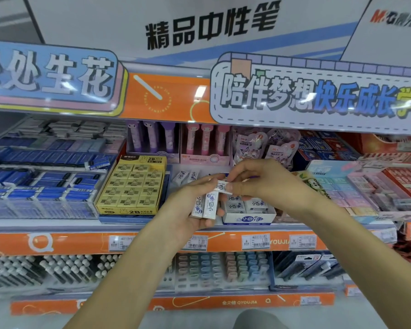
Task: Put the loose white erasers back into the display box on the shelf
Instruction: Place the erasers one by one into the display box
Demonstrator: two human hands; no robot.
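My left hand holds a small stack of white erasers upright in front of the shelf. My right hand pinches one white eraser at the top of that stack, between the two hands. The white display box stands on the shelf just below and right of the hands, with several white erasers in it. Two more loose white erasers lie on the shelf behind my left hand.
A yellow box of 2B erasers stands left of the display box. Blue eraser packs fill the far left, pastel eraser boxes the right. Orange price rails edge the shelf; pens fill the shelf below.
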